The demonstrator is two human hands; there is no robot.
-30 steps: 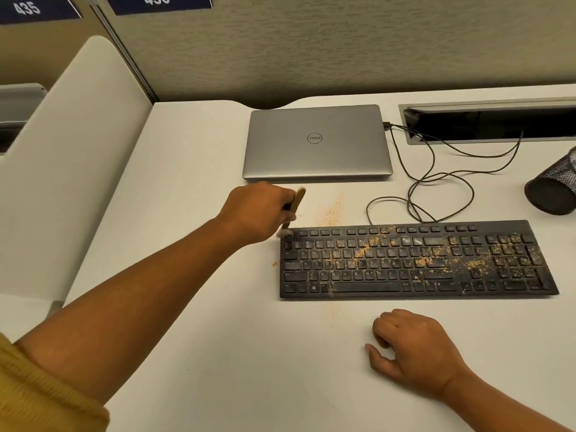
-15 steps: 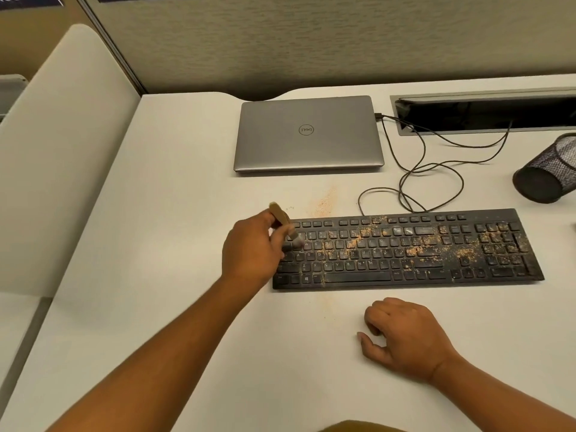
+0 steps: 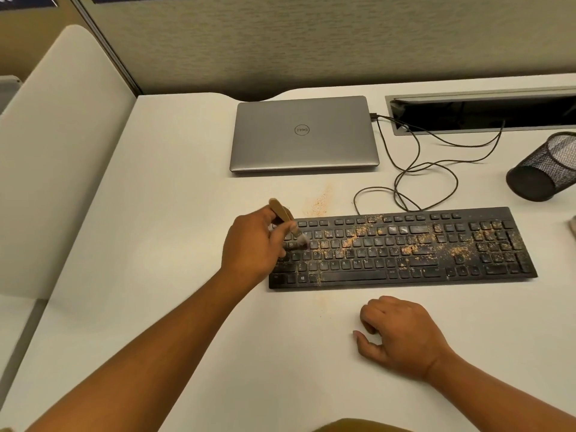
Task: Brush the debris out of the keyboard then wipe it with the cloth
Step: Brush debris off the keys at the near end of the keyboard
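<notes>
Fingers of the left hand (image 3: 254,244) pinch a small tan-handled brush (image 3: 285,218), arm stretched forward, bristles tilted down onto the upper-left keys of the black keyboard (image 3: 402,247) lying mid-desk in front of the closed laptop (image 3: 304,134); the right hand (image 3: 402,333) rests palm-down on the white desk (image 3: 174,188) just in front of the keyboard, fingers loosely curled, holding nothing. Compared with a second ago, the brush has come off the keyboard's far-left corner and onto the keys, while the orange debris (image 3: 414,244) looks unchanged. Bristles blur against the keys, the hand hides the keyboard's left edge, and the mesh cup (image 3: 542,173) is cut off at right.
</notes>
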